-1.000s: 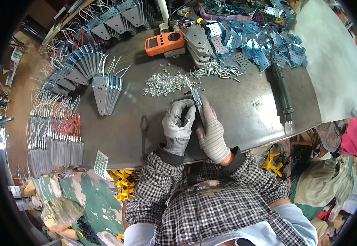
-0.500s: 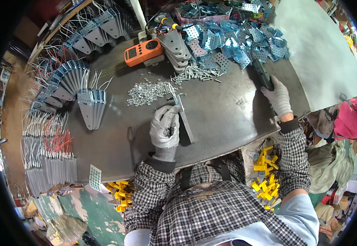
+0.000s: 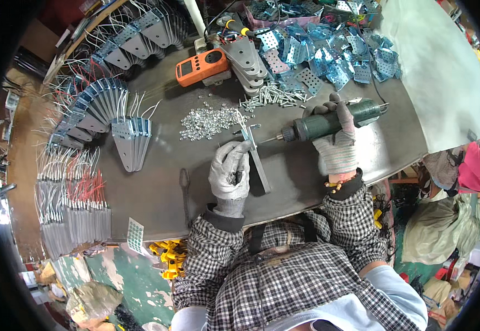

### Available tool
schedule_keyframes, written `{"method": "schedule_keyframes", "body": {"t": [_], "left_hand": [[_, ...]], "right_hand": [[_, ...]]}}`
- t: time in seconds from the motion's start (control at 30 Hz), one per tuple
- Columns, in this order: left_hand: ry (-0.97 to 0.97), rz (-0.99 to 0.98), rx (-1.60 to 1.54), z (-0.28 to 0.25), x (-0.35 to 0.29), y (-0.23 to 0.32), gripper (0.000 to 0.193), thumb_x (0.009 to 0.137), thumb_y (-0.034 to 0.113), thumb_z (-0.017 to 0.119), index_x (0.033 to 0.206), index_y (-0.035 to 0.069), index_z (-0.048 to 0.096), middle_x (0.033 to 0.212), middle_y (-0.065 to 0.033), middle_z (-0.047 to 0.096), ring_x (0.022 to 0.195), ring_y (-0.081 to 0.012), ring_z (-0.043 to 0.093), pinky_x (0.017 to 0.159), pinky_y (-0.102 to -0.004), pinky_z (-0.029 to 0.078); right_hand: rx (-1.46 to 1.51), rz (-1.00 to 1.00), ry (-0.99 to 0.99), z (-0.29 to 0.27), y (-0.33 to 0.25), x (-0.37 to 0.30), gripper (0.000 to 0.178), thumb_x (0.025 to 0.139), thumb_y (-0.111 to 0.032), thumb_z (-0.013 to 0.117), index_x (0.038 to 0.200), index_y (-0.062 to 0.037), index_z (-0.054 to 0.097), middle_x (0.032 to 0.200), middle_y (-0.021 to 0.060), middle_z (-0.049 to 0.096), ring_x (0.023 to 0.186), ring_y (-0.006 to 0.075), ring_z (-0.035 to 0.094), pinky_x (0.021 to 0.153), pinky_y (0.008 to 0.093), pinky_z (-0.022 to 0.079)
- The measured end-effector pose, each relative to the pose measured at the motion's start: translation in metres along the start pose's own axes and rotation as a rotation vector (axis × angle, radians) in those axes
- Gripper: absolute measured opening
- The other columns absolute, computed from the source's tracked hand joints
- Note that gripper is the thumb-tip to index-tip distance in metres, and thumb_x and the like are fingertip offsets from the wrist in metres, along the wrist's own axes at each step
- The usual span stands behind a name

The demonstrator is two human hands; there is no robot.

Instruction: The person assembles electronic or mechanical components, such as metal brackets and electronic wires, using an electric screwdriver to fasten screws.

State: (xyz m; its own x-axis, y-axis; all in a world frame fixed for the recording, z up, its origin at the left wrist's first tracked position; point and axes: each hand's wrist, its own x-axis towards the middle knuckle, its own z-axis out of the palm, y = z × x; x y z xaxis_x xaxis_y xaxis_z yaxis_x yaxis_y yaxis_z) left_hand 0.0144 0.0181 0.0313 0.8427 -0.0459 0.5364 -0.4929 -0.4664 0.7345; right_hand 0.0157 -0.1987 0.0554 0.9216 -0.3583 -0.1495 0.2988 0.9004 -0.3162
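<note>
My gloved left hand [image 3: 230, 170] pinches a narrow grey metal plate assembly [image 3: 259, 169], seen almost edge-on, with white wires at its far end. My gloved right hand [image 3: 337, 141] wraps round a dark green electric screwdriver [image 3: 328, 122]. The screwdriver lies level and its bit [image 3: 270, 139] points left, reaching the plate assembly close to my left fingertips; whether it touches a screw I cannot tell. Just beyond my left hand lies a pile of small shiny nuts [image 3: 209, 122], with loose screws [image 3: 275, 97] to its right.
An orange meter [image 3: 201, 67] stands beside stacked grey plates [image 3: 246, 63]. Blue perforated brackets [image 3: 328, 52] heap up at the back. Finished-looking wired plates [image 3: 130, 143] and grey tubes with leads [image 3: 74, 220] fill the left. A dark flat tool [image 3: 185, 193] lies near the front edge.
My right hand has brought the screwdriver from the right side, where it pointed away, leftward and level to the plate assembly. My left hand keeps its grip on the plate.
</note>
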Motion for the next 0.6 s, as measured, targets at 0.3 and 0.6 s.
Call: {"method": "schedule_keyframes", "body": {"t": [0.3,0.6], "left_hand": [[0.052,-0.052,-0.157,0.005,-0.006,-0.011,0.025,0.085,-0.004,0.065,0.109,0.003,0.068,0.108,-0.0096,0.067,0.098,-0.0187,0.065,0.084,-0.0299,0.052],[0.075,-0.174,-0.683,0.011,-0.018,-0.025,0.039,0.083,-0.019,0.056,0.119,-0.004,0.058,0.123,-0.0205,0.059,0.106,-0.0242,0.062,0.09,-0.0307,0.055]], "right_hand": [[0.053,0.038,0.024,-0.005,0.009,0.0,0.032,0.086,-0.012,0.073,0.114,-0.0062,0.06,0.092,0.0031,0.059,0.088,0.0191,0.06,0.099,0.0469,0.046],[0.149,0.094,0.028,-0.007,0.013,0.007,0.023,0.084,-0.007,0.074,0.102,-0.0038,0.061,0.09,0.0038,0.057,0.085,0.0197,0.058,0.099,0.0456,0.046]]}}
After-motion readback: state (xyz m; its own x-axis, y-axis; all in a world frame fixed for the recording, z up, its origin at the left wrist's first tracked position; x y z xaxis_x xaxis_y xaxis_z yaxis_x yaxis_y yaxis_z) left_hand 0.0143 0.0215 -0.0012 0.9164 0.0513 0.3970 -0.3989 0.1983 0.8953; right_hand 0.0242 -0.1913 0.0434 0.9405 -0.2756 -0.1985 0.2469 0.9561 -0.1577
